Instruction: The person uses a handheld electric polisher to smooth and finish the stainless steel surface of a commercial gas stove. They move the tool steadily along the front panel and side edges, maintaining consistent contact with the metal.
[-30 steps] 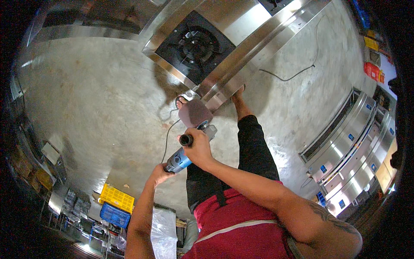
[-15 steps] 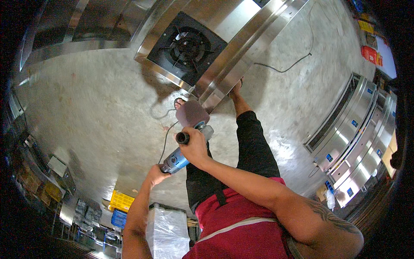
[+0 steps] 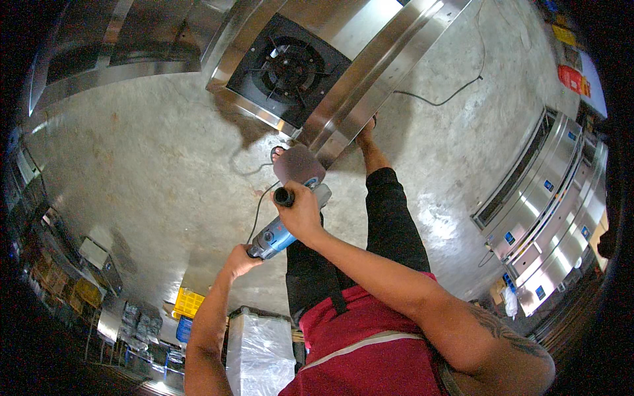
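I hold a blue drum sander (image 3: 277, 237) with a brown abrasive drum (image 3: 298, 164) at its far end. My left hand (image 3: 242, 259) is closed round the rear of its body, where a dark cord comes off. Nearer the drum, my right hand (image 3: 301, 212) grips the black side handle (image 3: 284, 196). Just beyond the drum lies the near corner of a stainless steel stove unit (image 3: 343, 125), with a black burner plate (image 3: 288, 69) set in its top. In the head view I cannot tell whether drum and steel touch.
A cord (image 3: 439, 104) lies on the concrete floor (image 3: 152, 171) to the right of the stove. Steel cabinets (image 3: 531, 211) stand at the right. Behind on the left are a yellow crate (image 3: 189, 302) and a plastic-wrapped box (image 3: 259, 353). My feet are close to the stove's corner.
The drum sander has shifted slightly away from me and to the right, closer to the stove unit's corner. Both hands keep their grip on it. The whole view has shifted a little.
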The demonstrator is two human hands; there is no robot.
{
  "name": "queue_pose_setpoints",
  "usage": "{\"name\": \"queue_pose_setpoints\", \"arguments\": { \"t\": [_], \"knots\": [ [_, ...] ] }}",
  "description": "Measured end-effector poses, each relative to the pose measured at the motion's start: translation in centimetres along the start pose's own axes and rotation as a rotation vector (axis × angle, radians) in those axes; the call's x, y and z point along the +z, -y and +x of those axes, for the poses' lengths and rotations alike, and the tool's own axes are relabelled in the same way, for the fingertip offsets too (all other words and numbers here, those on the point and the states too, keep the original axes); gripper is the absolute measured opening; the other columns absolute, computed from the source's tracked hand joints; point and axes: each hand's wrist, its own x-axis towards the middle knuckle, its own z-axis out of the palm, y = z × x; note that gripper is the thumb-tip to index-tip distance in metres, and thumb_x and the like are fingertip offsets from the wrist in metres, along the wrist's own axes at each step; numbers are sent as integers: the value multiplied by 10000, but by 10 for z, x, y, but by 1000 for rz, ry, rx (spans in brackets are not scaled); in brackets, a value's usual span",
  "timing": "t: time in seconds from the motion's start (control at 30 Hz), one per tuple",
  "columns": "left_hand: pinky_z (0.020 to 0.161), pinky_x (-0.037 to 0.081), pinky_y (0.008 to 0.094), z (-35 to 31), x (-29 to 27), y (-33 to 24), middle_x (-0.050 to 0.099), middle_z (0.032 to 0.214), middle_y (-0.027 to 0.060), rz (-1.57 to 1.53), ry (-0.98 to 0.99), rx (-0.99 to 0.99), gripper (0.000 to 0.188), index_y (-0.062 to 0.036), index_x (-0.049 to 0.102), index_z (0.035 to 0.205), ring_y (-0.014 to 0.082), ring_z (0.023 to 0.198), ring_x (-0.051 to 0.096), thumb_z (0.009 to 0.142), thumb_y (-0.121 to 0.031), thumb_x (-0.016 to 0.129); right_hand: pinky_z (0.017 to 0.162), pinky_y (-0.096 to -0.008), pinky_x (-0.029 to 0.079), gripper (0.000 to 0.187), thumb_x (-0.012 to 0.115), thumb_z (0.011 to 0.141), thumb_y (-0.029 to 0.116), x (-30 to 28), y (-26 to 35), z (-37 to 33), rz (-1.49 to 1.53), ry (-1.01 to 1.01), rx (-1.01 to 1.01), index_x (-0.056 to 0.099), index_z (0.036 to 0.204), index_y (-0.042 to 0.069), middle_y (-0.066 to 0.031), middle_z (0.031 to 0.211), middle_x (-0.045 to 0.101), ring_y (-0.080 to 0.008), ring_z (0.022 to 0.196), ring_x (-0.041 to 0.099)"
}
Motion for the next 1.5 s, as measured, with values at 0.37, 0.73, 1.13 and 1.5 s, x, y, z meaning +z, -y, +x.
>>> {"name": "queue_pose_setpoints", "arguments": {
  "t": [0.37, 0.73, 1.13, 1.5],
  "knots": [
    [660, 512, 384, -9, -9, -21, 678, 690, 156, 18, 33, -63, 384, 13, 720, 869, 242, 628, 649, 668, -310, 773, 617, -418, 469, 295, 753, 838, 251, -15, 8, 11, 23, 5, 46, 603, 802, -2, -190, 739, 627, -361, 700, 632],
    [650, 526, 421, 14, -8, -96, 676, 709, 199, 30, -29, 120, 414, 14, 713, 847, 314, 656, 670, 669, -360, 735, 696, -343, 487, 262, 736, 859, 223, -78, 12, 79, -92, 85, -61, 677, 918, -26, -80, 778, 668, -150, 732, 581],
    [780, 548, 456, 29, 21, -97, 703, 895, 245, 95, -121, 146, 499, -42, 727, 976, 389, 855, 694, 641, -412, 733, 598, -293, 411, 291, 754, 877, 226, -93, 20, 72, -157, 86, -24, 578, 704, 71, 28, 685, 540, -99, 642, 472],
    [729, 552, 447, -30, 15, -5, 702, 823, 229, -9, 10, -1, 450, -3, 724, 900, 392, 789, 693, 667, -386, 697, 619, -310, 444, 307, 778, 858, 236, -7, -10, 11, -79, 213, 31, 605, 700, 38, 19, 680, 571, -107, 656, 504]
  ]
}}
